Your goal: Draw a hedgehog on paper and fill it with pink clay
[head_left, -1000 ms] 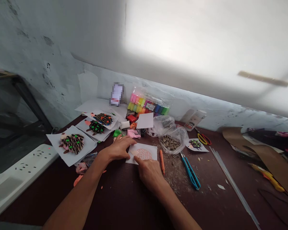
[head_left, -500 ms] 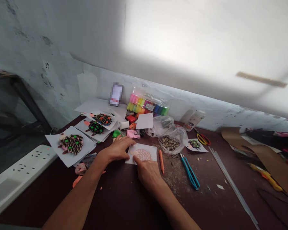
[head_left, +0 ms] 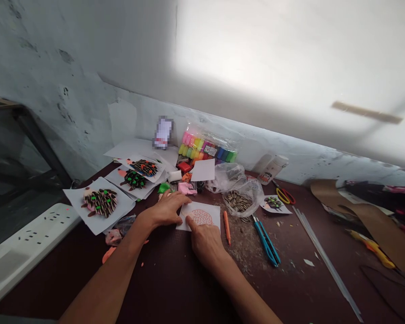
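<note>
A small white paper card (head_left: pixel 213 211) lies on the dark table, bearing an orange drawing (head_left: pixel 201 217) of a rounded, patterned shape. My right hand (head_left: pixel 207 243) points its index finger onto the drawing's left part, where a pale patch, apparently modelling clay, lies; the other fingers are curled and hold nothing visible. Spread over the card's left edge is my left hand (head_left: pixel 167 208), its thumb near the lower left corner and its fingertips by the upper edge. An orange marker (head_left: pixel 227 228) rests just right of the card.
Sunflower seeds (head_left: pixel 238 201) fill a clear plastic bag behind the marker. A blue utility knife (head_left: pixel 267 243) and scissors (head_left: pixel 285 196) lie to the right. Seed hedgehog cards (head_left: pixel 101 203) are at left, near a white power strip (head_left: pixel 27 238). Colourful clay packs (head_left: pixel 207 148) lean on the wall.
My right index fingertip has shifted slightly left and up on the card. My left hand stays almost in the same place.
</note>
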Demonstrator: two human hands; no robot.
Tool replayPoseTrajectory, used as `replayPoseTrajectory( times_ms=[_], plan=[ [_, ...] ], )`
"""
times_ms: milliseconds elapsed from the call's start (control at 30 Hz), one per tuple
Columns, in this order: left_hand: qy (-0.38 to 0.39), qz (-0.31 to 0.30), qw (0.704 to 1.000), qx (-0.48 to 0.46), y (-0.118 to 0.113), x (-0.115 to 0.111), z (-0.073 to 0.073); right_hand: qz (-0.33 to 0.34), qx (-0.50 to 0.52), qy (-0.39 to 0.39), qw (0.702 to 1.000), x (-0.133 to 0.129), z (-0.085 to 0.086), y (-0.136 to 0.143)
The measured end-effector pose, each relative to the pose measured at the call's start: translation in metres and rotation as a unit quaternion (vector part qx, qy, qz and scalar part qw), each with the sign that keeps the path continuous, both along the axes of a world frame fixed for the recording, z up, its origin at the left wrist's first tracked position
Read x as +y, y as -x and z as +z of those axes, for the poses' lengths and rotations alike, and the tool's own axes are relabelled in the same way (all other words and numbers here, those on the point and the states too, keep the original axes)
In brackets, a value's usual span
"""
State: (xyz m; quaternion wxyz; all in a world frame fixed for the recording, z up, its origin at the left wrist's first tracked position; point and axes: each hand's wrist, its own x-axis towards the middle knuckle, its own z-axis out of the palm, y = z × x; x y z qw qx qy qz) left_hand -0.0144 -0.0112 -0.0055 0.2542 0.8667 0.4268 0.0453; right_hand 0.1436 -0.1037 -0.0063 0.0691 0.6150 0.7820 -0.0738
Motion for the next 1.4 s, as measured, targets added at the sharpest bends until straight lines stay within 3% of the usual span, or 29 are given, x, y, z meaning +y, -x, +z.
replayPoseTrajectory(
  times_ms=[733, 1067, 1400],
  plan=[
    [-0.001, 0.003, 1.000, -0.002, -0.001, 0.000, 0.000, -0.022, 0.028, -0.024, 0.999, 0.004, 0.005, 0.001],
    [0.000, 0.004, 1.000, -0.012, -0.001, 0.000, -0.002, 0.004, -0.007, -0.010, 1.000, 0.006, 0.000, 0.009],
    [0.007, 0.009, 1.000, -0.008, -0.001, -0.002, 0.003, -0.032, 0.006, -0.003, 0.999, 0.005, 0.002, 0.006]
  ],
)
